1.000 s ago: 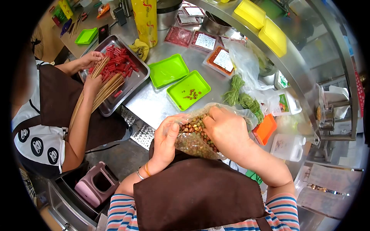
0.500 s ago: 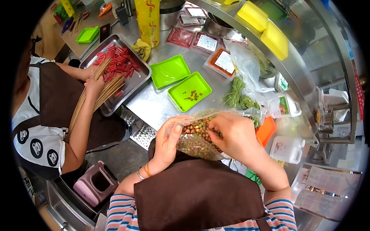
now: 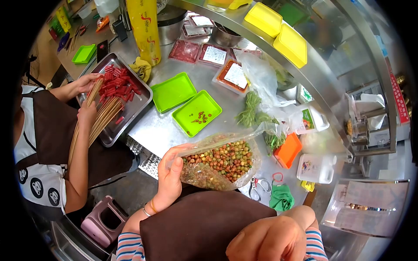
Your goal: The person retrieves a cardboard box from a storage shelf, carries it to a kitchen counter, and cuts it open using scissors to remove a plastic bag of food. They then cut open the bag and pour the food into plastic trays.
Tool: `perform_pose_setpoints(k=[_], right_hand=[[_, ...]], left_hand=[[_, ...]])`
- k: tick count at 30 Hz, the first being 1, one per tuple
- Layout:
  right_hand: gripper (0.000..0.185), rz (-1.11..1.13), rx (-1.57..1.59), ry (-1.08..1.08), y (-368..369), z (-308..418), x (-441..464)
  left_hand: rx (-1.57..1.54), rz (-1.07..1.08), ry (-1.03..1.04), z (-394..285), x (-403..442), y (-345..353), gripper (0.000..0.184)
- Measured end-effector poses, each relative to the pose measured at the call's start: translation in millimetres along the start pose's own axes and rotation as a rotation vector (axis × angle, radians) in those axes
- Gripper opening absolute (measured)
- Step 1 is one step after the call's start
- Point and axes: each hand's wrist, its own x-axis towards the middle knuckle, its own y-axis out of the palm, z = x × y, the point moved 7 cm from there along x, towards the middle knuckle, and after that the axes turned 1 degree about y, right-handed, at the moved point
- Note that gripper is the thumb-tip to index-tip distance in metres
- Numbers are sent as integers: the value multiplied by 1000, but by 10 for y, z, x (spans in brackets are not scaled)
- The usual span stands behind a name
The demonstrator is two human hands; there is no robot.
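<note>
An open clear plastic bag (image 3: 237, 163) of small red and green peppercorn-like pieces lies tilted before my apron. My left hand (image 3: 170, 174) grips its left side, thumb on the front. My right hand (image 3: 270, 239) is low at the bottom of the view, near my apron and apart from the bag; its fingers are curled, and what they hold, if anything, is hidden. Beyond the bag, a green tray (image 3: 178, 116) holds several small reddish pieces. Another green tray (image 3: 174, 92) sits beside it.
At left, a co-worker's hands (image 3: 87, 114) hold wooden skewers over a metal tray (image 3: 146, 102) of red pieces. Scissors (image 3: 257, 189), a green cloth (image 3: 281, 198), an orange tray (image 3: 288, 150) and a white jug (image 3: 316, 168) are right. Packed meat (image 3: 233, 76) stands behind.
My right hand has come out of the bag and moved down toward my body. The bag's contents now show more fully. The view has shifted, and the co-worker's hands have parted slightly.
</note>
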Motion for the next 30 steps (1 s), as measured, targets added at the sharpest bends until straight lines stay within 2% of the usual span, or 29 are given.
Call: perform_pose_setpoints(k=[1,3,6,8,10,12,13,15,18,19,21,22,24,27,30], right_hand=[[15,26,7,-139,6,-6,-39],[16,39,25,-278,25,35,-93],[17,43,-69,-322,-20,165,-111],[14,-117,-231,-280,-226,289,-244],[11,-439,-786,-284,-437,460,-429],[14,-644,-1524,-72,-548,576,-475],[23,-584,-1725,-7,-659,486,-426],[27,-478,-1981,150,-851,286,-429],[20,-443,-2128,192,-831,257,-437],[20,-444,-2126,195,-820,274,-422],[16,-269,-2090,411,-857,182,-362],[16,-268,-2092,407,-901,182,-335],[12,-73,-2060,379,-896,54,-281],[10,18,-2101,483,-912,-62,-281],[8,46,-2138,481,-944,-134,-303]], left_hand=[[4,1,-7,7,-1,-4,46],[36,-10,-13,14,-11,-18,48],[32,1,-5,0,-4,-9,49],[20,-1,-5,-1,-6,1,48],[8,-16,-2,-8,-13,-2,48],[29,-15,-14,-14,-21,0,47],[31,-15,-12,-6,-12,-3,47],[22,-6,1,0,-19,-5,46],[16,2,6,-17,-12,7,44],[16,2,3,-12,-17,9,44],[23,3,2,-15,-16,7,44],[24,3,5,-19,0,6,44],[23,16,-2,-42,-19,28,43],[0,28,4,-65,-17,35,43],[-29,28,-12,-21,-26,23,42]])
